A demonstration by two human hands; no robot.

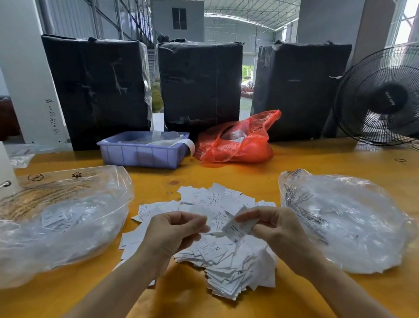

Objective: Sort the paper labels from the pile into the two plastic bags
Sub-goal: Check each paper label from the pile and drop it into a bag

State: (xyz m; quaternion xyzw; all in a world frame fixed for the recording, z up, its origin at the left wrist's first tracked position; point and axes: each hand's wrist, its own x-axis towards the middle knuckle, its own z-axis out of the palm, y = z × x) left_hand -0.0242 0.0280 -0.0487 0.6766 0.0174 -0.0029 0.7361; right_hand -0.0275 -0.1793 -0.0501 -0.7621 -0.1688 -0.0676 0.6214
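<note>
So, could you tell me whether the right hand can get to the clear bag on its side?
Probably yes: the right hand, pinching a label, has bare table between it and the clear bag.

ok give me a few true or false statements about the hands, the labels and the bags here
1. The pile of paper labels lies between two clear plastic bags. True.
2. The right hand is empty. False: its fingers pinch a label.
3. The left clear bag already holds some labels. True.
4. The left hand rests inside the right clear bag. False: it is over the pile.
5. The red bag sits in the blue tray. False: it lies beside it.
</note>
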